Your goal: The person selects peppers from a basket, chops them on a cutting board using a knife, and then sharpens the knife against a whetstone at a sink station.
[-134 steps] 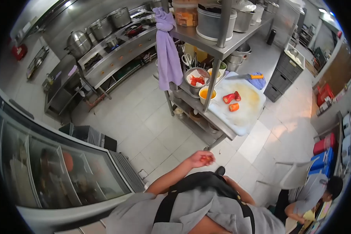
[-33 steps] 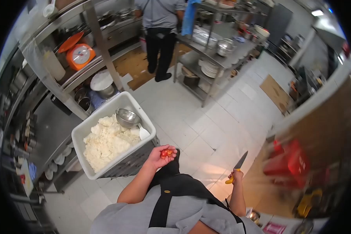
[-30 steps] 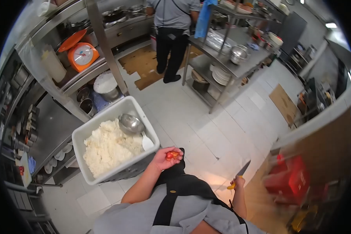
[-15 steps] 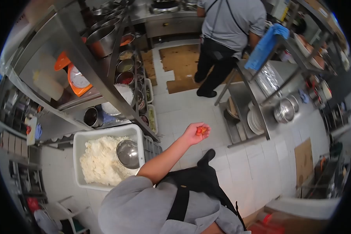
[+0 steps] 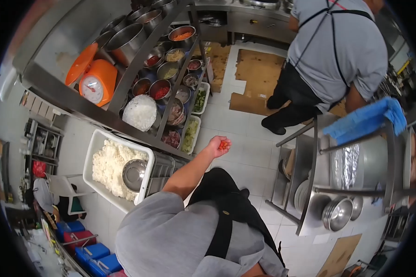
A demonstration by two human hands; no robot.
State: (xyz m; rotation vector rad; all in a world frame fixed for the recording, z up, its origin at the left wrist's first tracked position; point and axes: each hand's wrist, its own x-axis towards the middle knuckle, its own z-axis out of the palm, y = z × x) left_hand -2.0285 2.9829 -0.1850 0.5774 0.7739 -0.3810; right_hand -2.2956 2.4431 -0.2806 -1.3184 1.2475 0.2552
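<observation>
My left hand (image 5: 220, 146) reaches forward past the end of the metal shelving, palm up, its fingers curled around small red pieces (image 5: 223, 145). Nearest to it is a white tray of pale green pieces (image 5: 190, 135) on the left, with another tray of darker green food (image 5: 199, 99) behind. My right hand and the knife are outside the picture.
A white tub of rice (image 5: 152, 171) with a metal bowl (image 5: 135, 175) stands at left. Pots of ingredients and an orange scale (image 5: 97, 83) fill the shelving (image 5: 138, 134). A person (image 5: 337, 55) stands ahead. At right is a steel table (image 5: 321, 210).
The view has swung left and moved forward. My left hand still holds the red pieces and is now beside the ingredient shelving. My right hand with the knife has left the view. The other person appears closer.
</observation>
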